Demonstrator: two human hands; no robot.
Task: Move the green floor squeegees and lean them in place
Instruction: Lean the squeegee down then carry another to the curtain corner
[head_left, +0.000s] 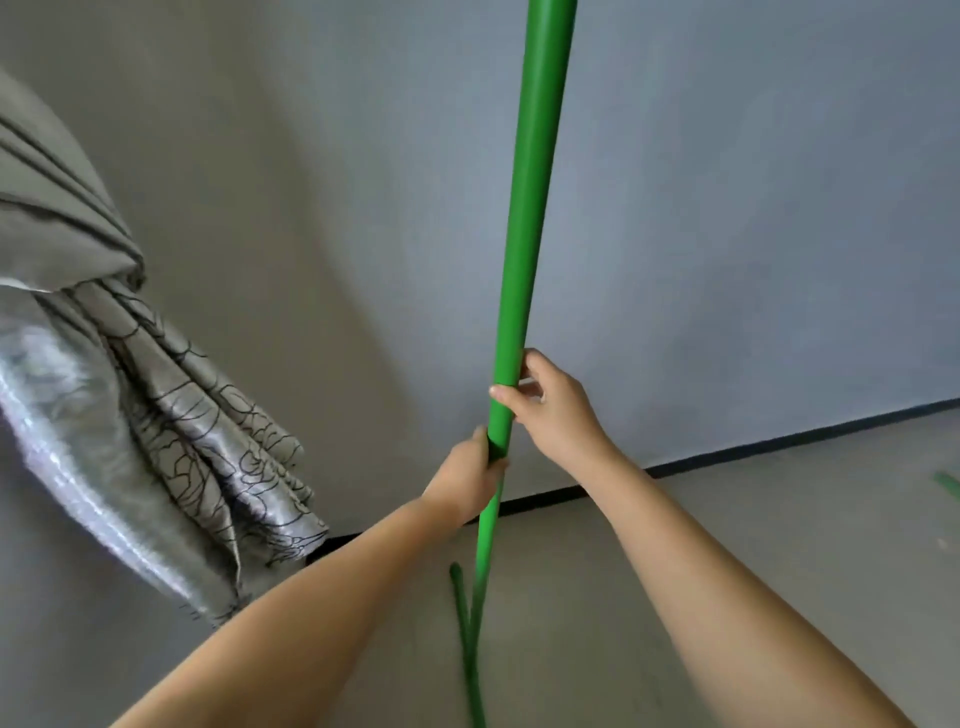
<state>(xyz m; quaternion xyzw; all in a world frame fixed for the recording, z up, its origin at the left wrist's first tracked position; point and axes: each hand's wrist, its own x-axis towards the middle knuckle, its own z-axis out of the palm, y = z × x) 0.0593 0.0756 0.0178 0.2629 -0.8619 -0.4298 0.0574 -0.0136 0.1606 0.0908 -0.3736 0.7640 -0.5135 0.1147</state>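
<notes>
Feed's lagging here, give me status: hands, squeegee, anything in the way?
Left hand and right hand both gripping green squeegee pole, upright near grey wall. Patterned grey curtain hangs left, clear of pole.

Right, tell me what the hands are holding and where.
Both hands grip the green squeegee handle at mid-shaft: left hand lower, right hand just above it.

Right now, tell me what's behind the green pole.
Behind the pole is bare grey wall, with a black baseboard lower down. Both hands cover part of the pole.
</notes>
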